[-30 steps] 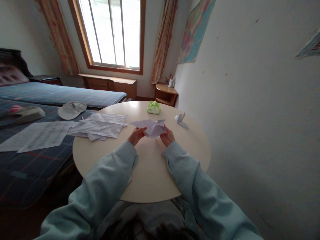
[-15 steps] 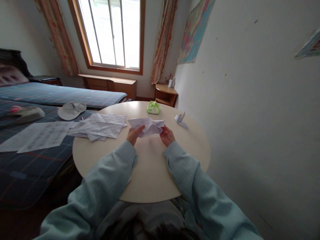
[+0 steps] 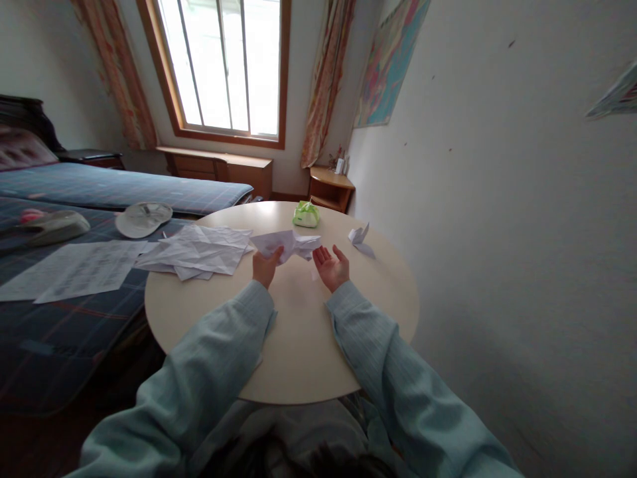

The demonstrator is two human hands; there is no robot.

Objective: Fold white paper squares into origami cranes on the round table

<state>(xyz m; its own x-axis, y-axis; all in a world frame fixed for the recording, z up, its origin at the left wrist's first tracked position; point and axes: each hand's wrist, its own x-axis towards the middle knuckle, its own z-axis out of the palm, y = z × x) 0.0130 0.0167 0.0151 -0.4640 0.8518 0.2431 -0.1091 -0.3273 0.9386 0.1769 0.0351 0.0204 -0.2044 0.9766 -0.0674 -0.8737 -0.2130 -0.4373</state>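
A folded white paper (image 3: 286,244) is held above the round table (image 3: 298,352), gripped at its left part by my left hand (image 3: 267,265), thumb on top. My right hand (image 3: 332,267) is palm up with its fingers apart, close to the paper's right end; whether the fingertips touch it is hard to tell. Another folded paper piece (image 3: 362,240) stands on the table to the right. Creased white sheets (image 3: 204,249) lie in a pile at the table's left edge.
A green-and-white packet (image 3: 305,214) sits at the table's far side. On the bed to the left are printed sheets (image 3: 87,269), a light cap (image 3: 143,220) and another cap (image 3: 60,229). A wall (image 3: 497,232) rises on the right.
My right hand has let go of the paper's right end and opened, palm up. The paper has shifted slightly left and turned in my left hand.
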